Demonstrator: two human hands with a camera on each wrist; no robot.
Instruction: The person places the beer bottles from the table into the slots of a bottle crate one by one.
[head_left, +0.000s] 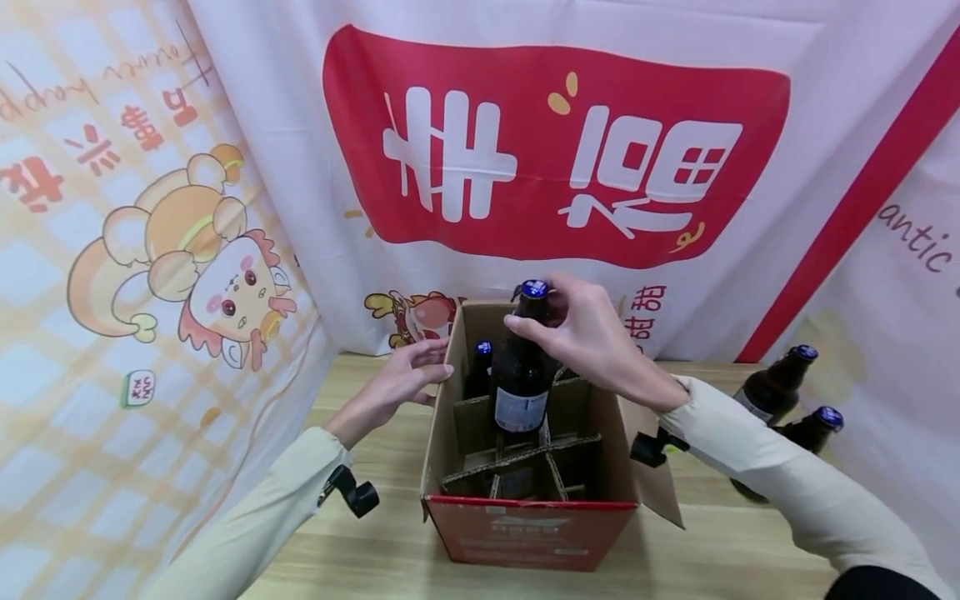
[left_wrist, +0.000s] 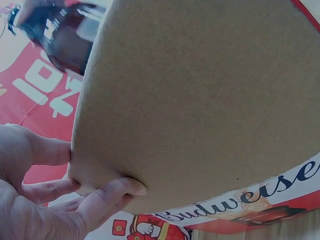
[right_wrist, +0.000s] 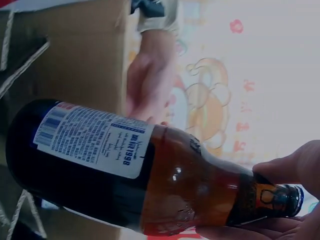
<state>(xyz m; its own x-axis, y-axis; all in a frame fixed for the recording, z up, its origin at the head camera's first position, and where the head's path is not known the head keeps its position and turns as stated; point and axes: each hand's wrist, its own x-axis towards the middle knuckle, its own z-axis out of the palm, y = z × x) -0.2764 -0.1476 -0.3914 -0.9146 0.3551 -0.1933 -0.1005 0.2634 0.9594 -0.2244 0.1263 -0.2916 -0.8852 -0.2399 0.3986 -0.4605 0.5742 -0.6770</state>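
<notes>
Over the open cardboard box [head_left: 536, 533], my right hand [head_left: 592, 333] holds a brown glass beer bottle [head_left: 521, 375] by its neck. It hangs upright, blue cap on top and label facing me. The right wrist view shows my thumb and fingers around the neck of this beer bottle [right_wrist: 170, 180]. My left hand [head_left: 401, 383] grips the box's left side near the far corner. Up close, the left hand [left_wrist: 55, 195] has fingers at the cardboard edge and one pressing a dent into the brown face. Another blue-capped bottle [head_left: 478, 371] stands in the far left compartment.
Cardboard dividers [head_left: 551, 458] split the box's inside into compartments. A flap [head_left: 660, 483] sticks out at the box's right. Two capped bottles [head_left: 783, 379] stand on the wooden table [head_left: 382, 533] at right, partly behind my right forearm. A printed curtain [head_left: 555, 158] hangs close behind the box.
</notes>
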